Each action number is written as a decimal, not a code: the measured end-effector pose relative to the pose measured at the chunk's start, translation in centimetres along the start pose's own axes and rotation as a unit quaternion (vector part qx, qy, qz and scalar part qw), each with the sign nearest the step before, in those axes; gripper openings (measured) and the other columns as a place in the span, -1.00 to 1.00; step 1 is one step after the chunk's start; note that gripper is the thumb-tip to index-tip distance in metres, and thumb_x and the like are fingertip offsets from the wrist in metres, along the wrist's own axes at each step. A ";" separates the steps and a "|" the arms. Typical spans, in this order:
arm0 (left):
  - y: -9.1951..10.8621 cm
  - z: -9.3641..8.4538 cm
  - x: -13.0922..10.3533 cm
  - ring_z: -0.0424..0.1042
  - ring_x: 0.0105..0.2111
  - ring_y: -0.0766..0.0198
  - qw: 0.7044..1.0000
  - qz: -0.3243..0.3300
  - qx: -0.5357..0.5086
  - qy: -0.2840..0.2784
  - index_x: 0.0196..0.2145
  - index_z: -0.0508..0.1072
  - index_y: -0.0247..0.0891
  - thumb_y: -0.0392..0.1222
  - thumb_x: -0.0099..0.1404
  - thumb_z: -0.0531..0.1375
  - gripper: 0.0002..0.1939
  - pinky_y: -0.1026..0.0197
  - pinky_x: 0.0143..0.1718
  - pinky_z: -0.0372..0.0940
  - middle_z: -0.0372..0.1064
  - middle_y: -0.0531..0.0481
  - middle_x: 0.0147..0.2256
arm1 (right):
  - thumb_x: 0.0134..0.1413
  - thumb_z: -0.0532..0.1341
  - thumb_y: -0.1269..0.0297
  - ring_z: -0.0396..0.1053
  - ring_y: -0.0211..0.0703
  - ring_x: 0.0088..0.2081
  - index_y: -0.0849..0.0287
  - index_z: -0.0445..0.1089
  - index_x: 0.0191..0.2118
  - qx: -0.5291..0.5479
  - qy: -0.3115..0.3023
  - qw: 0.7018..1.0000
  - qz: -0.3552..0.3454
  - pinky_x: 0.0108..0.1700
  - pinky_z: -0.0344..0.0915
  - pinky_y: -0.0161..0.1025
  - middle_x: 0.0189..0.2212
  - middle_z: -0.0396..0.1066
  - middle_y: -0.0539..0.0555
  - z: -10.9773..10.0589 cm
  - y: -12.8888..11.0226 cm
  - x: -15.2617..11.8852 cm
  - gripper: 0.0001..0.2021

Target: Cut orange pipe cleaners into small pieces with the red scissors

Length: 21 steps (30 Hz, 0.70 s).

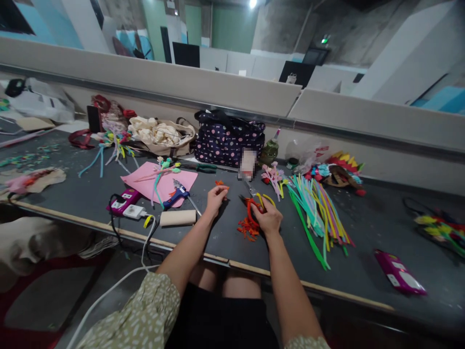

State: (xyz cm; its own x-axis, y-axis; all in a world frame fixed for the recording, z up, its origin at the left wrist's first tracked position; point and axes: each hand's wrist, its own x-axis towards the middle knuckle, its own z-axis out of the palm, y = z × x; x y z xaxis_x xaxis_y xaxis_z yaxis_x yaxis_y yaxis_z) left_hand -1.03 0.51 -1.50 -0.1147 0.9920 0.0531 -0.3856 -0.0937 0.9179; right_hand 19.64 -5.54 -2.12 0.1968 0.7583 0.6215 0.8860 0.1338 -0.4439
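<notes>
My right hand [268,218] is closed round the handles of scissors [251,206], red and yellow, whose dark blades point up and left. Just under them a pile of orange-red scraps [248,229] lies on the dark table. My left hand [217,199] is pinched above the table, to the left of the scissors, with a small orange piece [219,183] showing at its fingertips. A bundle of fuzzy coloured stems [319,208] rests right of my right hand.
Left of my left hand are a cardboard tube [178,218], a blue glue gun [177,195], pink paper [140,177] and a purple power strip [124,201] with cables. Behind stands a dotted bag [228,140]. A purple box [399,272] lies at the right.
</notes>
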 end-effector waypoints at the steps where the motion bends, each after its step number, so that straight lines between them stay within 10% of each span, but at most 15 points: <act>1: -0.2 0.0 0.0 0.22 -0.61 0.46 1.000 0.009 0.014 -0.003 -0.41 0.49 -0.33 -0.17 -0.05 0.32 -0.78 0.36 -0.54 0.18 0.28 0.11 -0.59 | 0.03 0.17 -0.15 0.46 -0.06 -0.25 0.20 0.46 -0.01 0.004 0.005 1.000 0.009 -0.15 0.33 -0.19 -0.22 0.53 0.19 0.0 0.1 0.0 -0.43; 21: -1.4 -0.4 -3.1 0.20 -0.63 0.40 0.974 0.046 0.218 -0.030 -0.47 0.45 -0.33 -0.30 -0.01 0.14 -0.89 0.32 -0.53 0.15 0.26 0.11 -0.63 | -0.11 0.21 -0.18 0.34 -0.12 -0.45 0.27 0.52 -0.11 0.129 0.064 0.980 0.134 -0.27 0.25 -0.22 -0.52 0.46 0.10 -0.7 0.9 -0.6 -0.39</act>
State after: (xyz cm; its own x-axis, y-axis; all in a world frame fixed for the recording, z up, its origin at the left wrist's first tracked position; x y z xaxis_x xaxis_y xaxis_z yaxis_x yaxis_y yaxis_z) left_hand -0.52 -2.51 -3.15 -0.0712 0.9855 0.1540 0.0514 -0.1506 0.9873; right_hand 20.60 -6.31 -2.40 0.4737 0.7038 0.5294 0.6628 0.1109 -0.7405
